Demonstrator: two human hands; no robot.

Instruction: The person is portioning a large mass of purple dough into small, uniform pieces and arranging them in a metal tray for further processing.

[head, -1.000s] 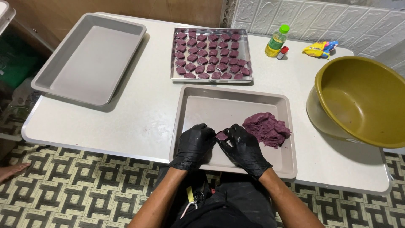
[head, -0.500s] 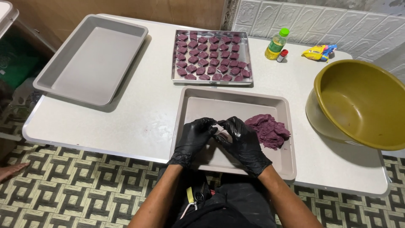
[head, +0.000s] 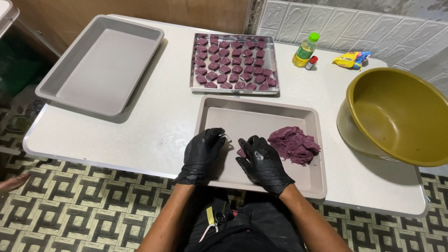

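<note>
Both hands wear black gloves and work over the near grey rectangular metal tray (head: 261,114) on the white worktop (head: 154,121). The left hand (head: 203,154) has its fingers curled together around a small metal piece (head: 227,137), which shows only as a sliver at the fingertips. The right hand (head: 262,161) lies palm down just beside it, fingers bent over a small piece of purple dough (head: 241,152); only an edge of that piece peeks out at the left side of the hand, so how firmly it is gripped cannot be told. The two hands are near each other but apart.

A lump of purple dough (head: 294,144) sits in the same tray, just right of the right hand. Behind it, a flat metal tray (head: 233,89) carries rows of shaped purple pieces (head: 233,63). An empty-looking large grey tray (head: 100,63) lies far left, and an olive-green round plastic basin (head: 401,114) stands at the right.
</note>
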